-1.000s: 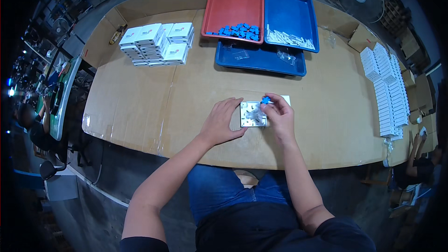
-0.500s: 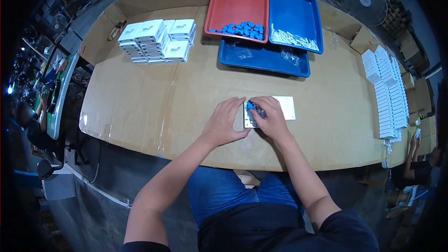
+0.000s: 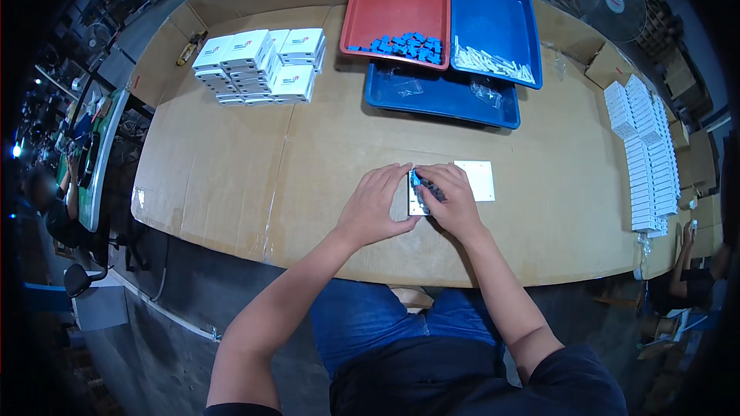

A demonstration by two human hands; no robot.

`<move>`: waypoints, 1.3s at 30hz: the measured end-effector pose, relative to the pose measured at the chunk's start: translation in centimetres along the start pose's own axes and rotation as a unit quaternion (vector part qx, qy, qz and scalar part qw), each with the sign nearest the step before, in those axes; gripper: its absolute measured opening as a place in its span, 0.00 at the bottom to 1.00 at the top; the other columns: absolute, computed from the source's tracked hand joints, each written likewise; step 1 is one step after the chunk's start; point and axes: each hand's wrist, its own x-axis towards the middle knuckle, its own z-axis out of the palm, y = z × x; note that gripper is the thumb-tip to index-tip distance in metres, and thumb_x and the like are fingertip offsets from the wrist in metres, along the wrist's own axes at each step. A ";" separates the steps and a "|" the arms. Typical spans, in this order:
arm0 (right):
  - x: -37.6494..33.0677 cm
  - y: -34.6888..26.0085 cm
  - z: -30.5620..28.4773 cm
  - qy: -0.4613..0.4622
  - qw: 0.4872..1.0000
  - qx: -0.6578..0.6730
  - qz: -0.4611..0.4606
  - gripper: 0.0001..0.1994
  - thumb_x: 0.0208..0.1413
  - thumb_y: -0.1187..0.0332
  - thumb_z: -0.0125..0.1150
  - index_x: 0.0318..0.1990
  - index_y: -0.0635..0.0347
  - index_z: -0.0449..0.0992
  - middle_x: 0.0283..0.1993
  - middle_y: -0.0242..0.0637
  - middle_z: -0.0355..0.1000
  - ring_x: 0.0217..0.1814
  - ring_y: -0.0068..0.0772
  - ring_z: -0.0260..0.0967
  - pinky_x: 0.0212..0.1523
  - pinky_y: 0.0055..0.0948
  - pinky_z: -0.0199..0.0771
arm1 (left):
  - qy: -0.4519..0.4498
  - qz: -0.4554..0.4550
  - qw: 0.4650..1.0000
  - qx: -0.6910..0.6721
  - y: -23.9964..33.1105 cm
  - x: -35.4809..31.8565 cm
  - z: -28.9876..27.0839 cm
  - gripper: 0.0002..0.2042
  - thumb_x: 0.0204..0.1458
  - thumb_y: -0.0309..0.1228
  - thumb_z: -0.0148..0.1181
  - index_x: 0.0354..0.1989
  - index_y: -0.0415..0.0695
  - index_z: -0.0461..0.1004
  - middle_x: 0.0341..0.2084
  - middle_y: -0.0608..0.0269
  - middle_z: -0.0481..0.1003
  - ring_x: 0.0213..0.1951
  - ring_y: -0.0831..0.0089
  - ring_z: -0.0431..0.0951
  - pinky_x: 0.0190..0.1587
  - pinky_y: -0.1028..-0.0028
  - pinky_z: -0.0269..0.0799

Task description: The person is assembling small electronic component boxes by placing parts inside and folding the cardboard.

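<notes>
left hand [image 3: 376, 206] flat, steadying white plate [image 3: 417, 202], right hand [image 3: 449, 200] pinching small blue part [image 3: 415, 180] on it, white card [image 3: 478, 179] beside, cardboard-covered table [image 3: 231, 169]

**Both hands drawn together, palms down**

Our left hand [image 3: 375, 205] lies flat with the palm down, fingers stretched forward and held close together, the thumb toward the right hand. Our right hand [image 3: 451, 202] sits just beside it, knuckles up, fingers curled inward toward the left fingertips. Both bare forearms rise from the lower edge and converge; the left reaches in at a long slant, the right more steeply.
</notes>
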 end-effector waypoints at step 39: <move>-5.0 0.3 -14.1 -0.119 0.963 0.035 0.238 0.17 0.64 0.58 0.66 0.50 0.63 0.82 0.41 0.44 0.81 0.41 0.39 0.76 0.51 0.35 0.76 | 0.038 0.060 0.994 0.087 0.6 -1.1 0.3 0.45 0.39 0.54 0.79 0.64 0.39 0.68 0.57 0.48 0.71 0.58 0.51 0.70 0.62 0.56 0.66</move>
